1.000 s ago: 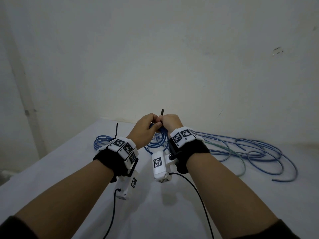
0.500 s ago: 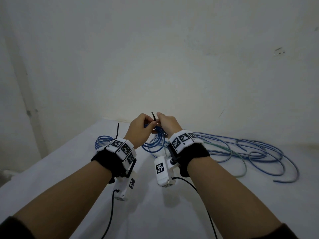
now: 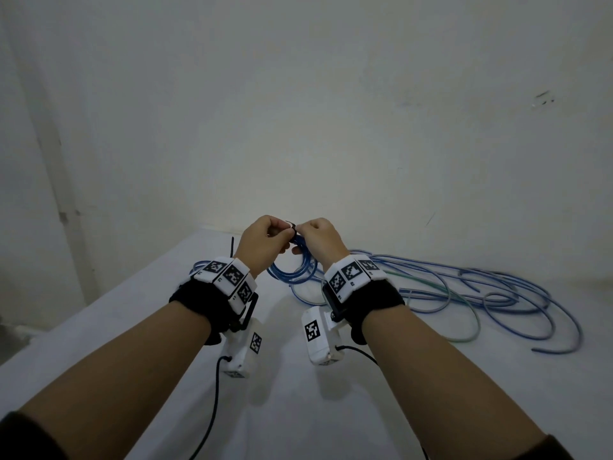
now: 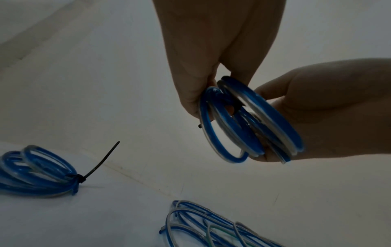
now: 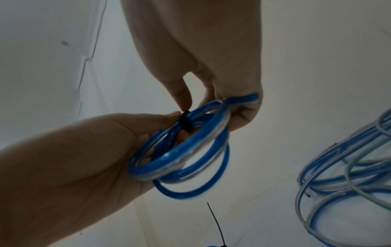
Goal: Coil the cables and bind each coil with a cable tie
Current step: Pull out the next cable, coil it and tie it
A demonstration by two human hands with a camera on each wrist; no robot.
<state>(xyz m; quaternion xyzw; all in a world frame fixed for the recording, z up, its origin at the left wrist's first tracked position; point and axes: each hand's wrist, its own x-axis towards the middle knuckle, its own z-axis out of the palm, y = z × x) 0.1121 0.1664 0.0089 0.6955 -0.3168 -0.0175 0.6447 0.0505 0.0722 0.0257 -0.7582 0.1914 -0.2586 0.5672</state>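
Both hands hold a small blue cable coil up over the white table. My left hand grips the coil from the left, its thumb against the black cable tie. My right hand pinches the tie at the top of the coil and hooks a loop with its other fingers. The tie wraps the coil's strands; its tail curls between the two hands.
A bound blue coil lies at the left on the table, its black tie tail sticking up. Loose blue and green cables sprawl on the right. A wall stands close behind the table.
The tie's tail stood straight up above the fingers a second ago; it is now bent down into a small curl between the hands. Both hands have stayed together.
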